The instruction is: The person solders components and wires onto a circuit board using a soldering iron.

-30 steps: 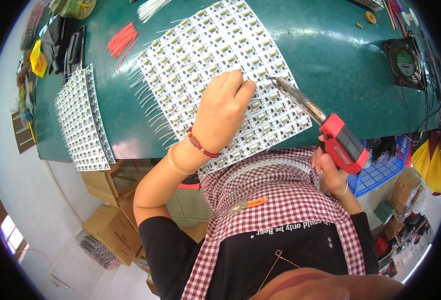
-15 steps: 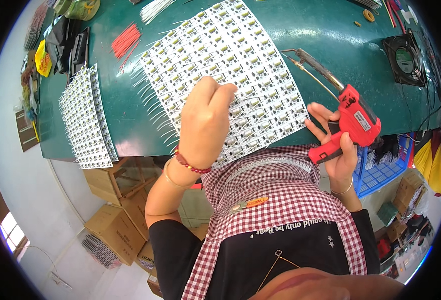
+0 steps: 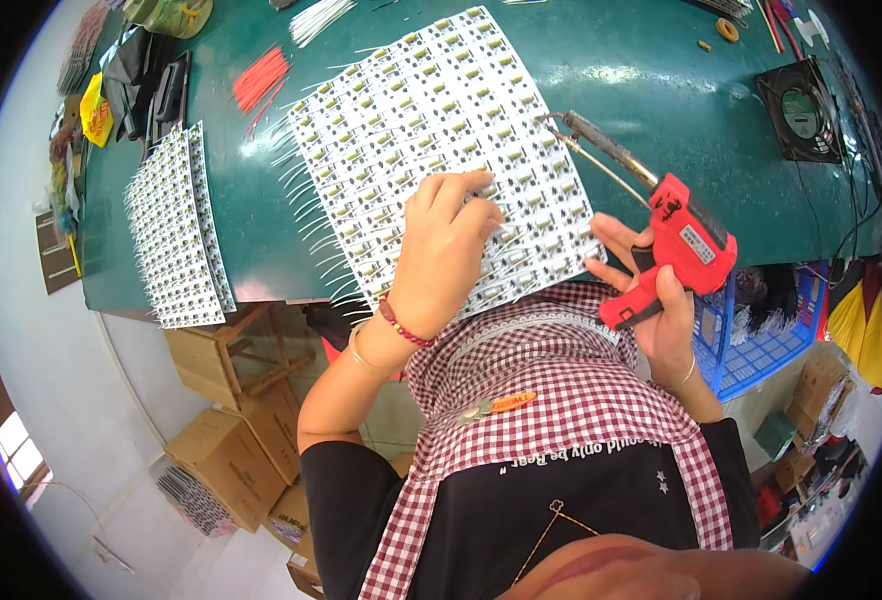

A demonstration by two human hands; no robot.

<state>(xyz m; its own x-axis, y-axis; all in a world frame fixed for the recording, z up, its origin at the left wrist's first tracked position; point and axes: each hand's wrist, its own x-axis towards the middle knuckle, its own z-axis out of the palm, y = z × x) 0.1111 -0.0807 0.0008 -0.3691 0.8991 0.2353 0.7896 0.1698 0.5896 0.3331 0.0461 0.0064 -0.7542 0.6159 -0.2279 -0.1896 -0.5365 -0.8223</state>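
The board lies flat on the desk, in front of the person, and every other place here is told from it. The left hand is over its middle, thumb and forefinger bent to a narrow gap; whether they pinch a wire is too small to tell. The right hand, beside the board's near right corner, holds the gun by its red grip, some fingers spread, the tip over the board's right edge; I cannot tell if it touches. The board looks thin, light and fairly stiff, likely to flex if lifted by one corner, so two opposite edges seem the best hold. Its small parts and the fine wires fringing its left side look fragile; the bare right edge offers a safer grip. The gun probably carries its weight in the body; its handle is the place to hold, never the metal barrel, which may be hot. Loose red wires, left of the board's far end, look light and bendy.
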